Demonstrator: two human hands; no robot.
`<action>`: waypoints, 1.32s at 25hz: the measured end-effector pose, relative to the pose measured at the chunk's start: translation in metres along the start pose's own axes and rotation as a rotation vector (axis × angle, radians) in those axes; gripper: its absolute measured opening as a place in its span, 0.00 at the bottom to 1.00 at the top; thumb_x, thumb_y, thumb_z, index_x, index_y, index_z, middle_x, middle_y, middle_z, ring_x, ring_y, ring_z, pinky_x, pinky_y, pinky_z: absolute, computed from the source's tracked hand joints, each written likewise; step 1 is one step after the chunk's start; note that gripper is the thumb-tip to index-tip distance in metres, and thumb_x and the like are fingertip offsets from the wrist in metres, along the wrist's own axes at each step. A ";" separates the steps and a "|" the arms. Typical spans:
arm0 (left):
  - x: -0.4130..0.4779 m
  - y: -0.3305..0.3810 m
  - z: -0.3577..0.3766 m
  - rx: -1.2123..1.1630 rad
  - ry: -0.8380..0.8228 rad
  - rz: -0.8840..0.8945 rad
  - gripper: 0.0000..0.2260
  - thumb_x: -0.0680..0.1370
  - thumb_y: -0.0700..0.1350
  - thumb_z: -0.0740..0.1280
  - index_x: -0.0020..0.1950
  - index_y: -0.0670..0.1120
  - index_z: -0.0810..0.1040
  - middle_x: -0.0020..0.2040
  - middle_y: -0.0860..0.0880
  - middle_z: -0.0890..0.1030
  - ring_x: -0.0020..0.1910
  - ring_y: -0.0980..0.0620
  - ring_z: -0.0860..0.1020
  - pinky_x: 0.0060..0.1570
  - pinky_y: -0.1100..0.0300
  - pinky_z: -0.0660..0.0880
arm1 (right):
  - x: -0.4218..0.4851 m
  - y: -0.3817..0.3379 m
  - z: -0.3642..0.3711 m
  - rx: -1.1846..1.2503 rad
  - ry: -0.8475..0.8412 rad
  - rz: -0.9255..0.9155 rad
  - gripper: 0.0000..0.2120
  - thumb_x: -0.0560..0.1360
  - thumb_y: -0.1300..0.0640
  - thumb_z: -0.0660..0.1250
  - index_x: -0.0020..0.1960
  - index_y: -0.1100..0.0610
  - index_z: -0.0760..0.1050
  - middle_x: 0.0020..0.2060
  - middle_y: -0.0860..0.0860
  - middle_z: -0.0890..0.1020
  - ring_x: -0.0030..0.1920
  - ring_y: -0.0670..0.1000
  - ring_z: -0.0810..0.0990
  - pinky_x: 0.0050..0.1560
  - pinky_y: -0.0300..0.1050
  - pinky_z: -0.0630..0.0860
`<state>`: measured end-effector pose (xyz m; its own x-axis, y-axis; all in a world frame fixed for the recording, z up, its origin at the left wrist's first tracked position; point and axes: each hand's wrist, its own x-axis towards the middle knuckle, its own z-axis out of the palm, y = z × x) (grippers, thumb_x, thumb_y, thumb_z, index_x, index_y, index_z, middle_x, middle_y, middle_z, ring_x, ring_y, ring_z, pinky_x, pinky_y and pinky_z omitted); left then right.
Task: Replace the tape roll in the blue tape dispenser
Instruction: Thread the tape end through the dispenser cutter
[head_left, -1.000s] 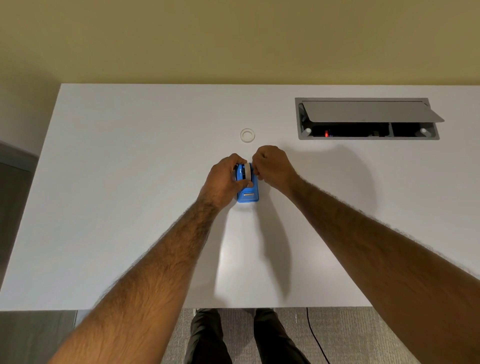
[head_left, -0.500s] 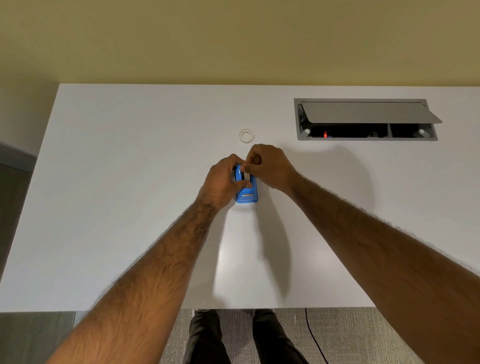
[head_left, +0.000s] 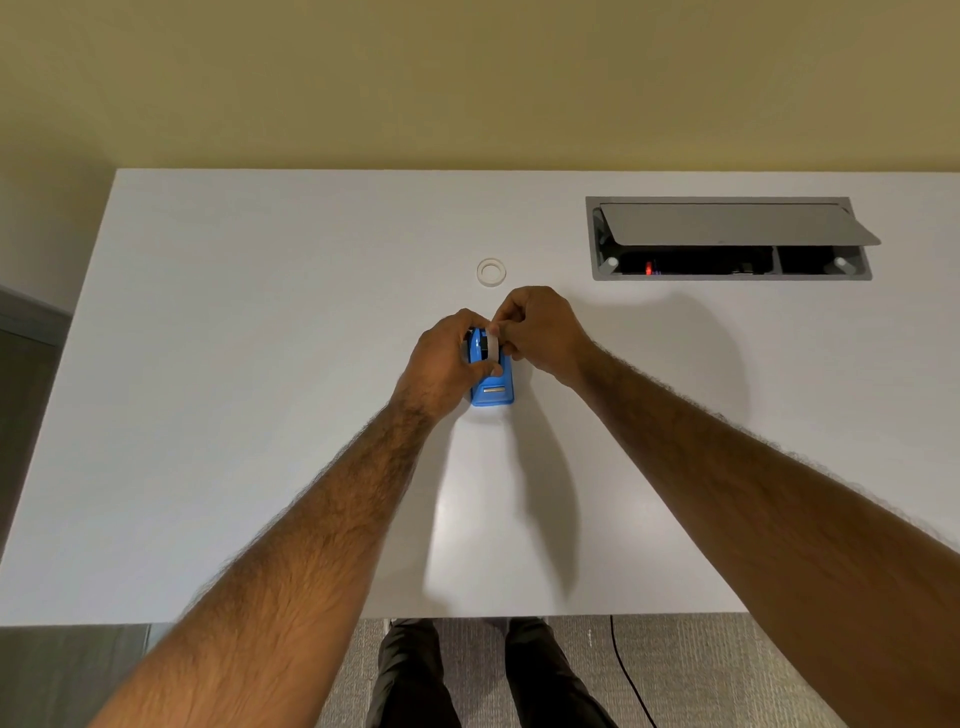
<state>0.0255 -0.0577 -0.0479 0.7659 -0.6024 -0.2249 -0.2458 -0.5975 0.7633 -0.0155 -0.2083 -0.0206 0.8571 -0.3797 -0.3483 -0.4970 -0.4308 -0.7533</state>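
The blue tape dispenser (head_left: 493, 388) stands in the middle of the white table (head_left: 260, 364), its cutter end toward me. A whitish tape roll (head_left: 491, 347) sits in its top. My left hand (head_left: 445, 361) wraps the dispenser's left side, thumb across its front. My right hand (head_left: 537, 332) comes from the right, its fingertips pinched on the top of the roll. A second, thin pale roll (head_left: 491, 272) lies flat on the table just beyond both hands.
A recessed grey cable box (head_left: 727, 270) with its lid propped up is set into the table at the back right. A yellow wall runs behind the table. My legs and a black cable (head_left: 628, 680) show below the near edge.
My right hand has shifted left over the roll and its fingertips have closed on the roll's top. My left hand and the dispenser stay in place.
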 end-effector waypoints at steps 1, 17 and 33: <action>0.000 -0.001 0.000 -0.013 0.000 -0.006 0.22 0.67 0.48 0.79 0.58 0.48 0.77 0.52 0.50 0.81 0.51 0.49 0.78 0.54 0.55 0.76 | -0.001 0.000 -0.001 0.001 -0.004 0.001 0.02 0.74 0.61 0.69 0.44 0.60 0.78 0.38 0.55 0.82 0.40 0.56 0.83 0.45 0.50 0.83; 0.000 -0.006 0.002 -0.072 0.007 0.006 0.19 0.69 0.47 0.78 0.56 0.49 0.77 0.52 0.52 0.81 0.50 0.51 0.78 0.51 0.63 0.73 | -0.005 -0.002 -0.002 -0.173 -0.012 -0.064 0.04 0.72 0.58 0.69 0.45 0.59 0.77 0.41 0.53 0.81 0.41 0.49 0.78 0.44 0.40 0.76; 0.003 -0.007 0.002 -0.054 0.014 0.023 0.19 0.68 0.47 0.79 0.55 0.48 0.78 0.50 0.51 0.81 0.49 0.51 0.77 0.47 0.70 0.69 | -0.012 0.004 -0.002 -0.262 -0.052 -0.196 0.07 0.73 0.58 0.66 0.49 0.59 0.79 0.41 0.53 0.82 0.41 0.49 0.78 0.43 0.38 0.73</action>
<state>0.0285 -0.0565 -0.0545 0.7685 -0.6081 -0.1990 -0.2310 -0.5537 0.8000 -0.0278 -0.2070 -0.0184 0.9422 -0.2298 -0.2439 -0.3344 -0.6901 -0.6418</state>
